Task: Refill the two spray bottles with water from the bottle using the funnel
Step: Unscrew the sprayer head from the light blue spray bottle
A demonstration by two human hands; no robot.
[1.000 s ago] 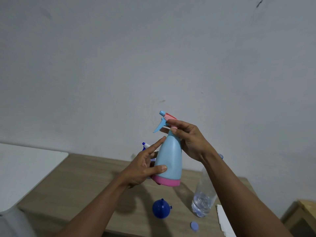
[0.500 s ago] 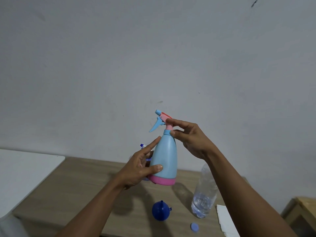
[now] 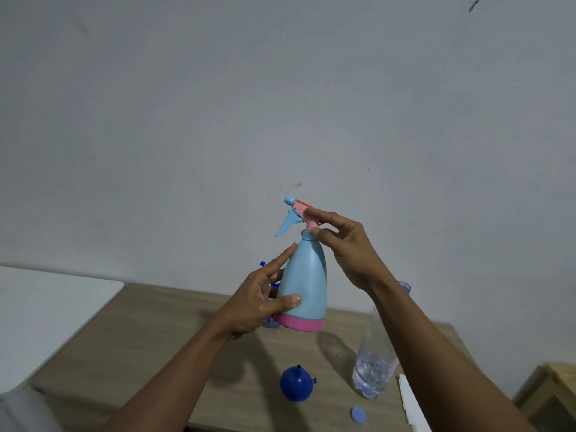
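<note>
We hold the light-blue spray bottle (image 3: pixel 304 282) above the table (image 3: pixel 149 332), left hand (image 3: pixel 261 299) wrapping its body, right hand (image 3: pixel 344 244) pinching its neck. Funnel (image 3: pixel 296 383) idle, water bottle (image 3: pixel 375 366) uncapped: refilling looks unfinished, perhaps 1 of 2 done.

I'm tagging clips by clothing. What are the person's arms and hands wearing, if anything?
Nothing shows: both forearms are bare up to the bottom edge of the picture, with no sleeves in sight. The left hand and right hand have no gloves, and no rings, watch or bracelet are visible. Fingernails look short and unpainted.
</note>
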